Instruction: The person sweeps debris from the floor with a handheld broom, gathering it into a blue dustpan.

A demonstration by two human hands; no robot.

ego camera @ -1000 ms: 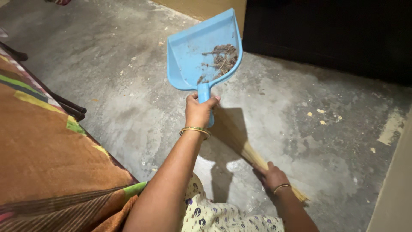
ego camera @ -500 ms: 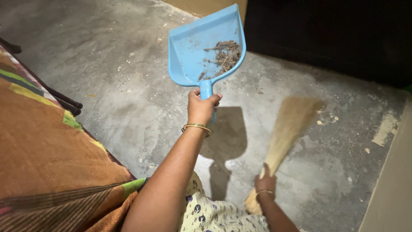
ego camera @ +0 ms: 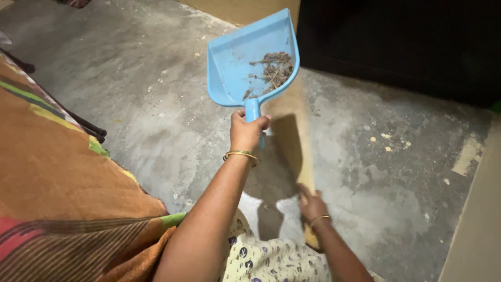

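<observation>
Dim room, hard frontal light, motion-blurred broom (ego camera: 297, 136), dark corners.

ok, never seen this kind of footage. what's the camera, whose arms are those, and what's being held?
There is no machine here. One camera sits on a person's head and looks down, so both arms are that person's own. The left hand grips the handle of a blue plastic dustpan, held up off the floor, with a clump of brown dust and twigs in it. The right hand grips a straw hand broom, blurred by motion, its bristles reaching under the dustpan. Below is a bare grey concrete floor with pale crumbs scattered on the right. A brown striped cloth fills the left edge.
</observation>
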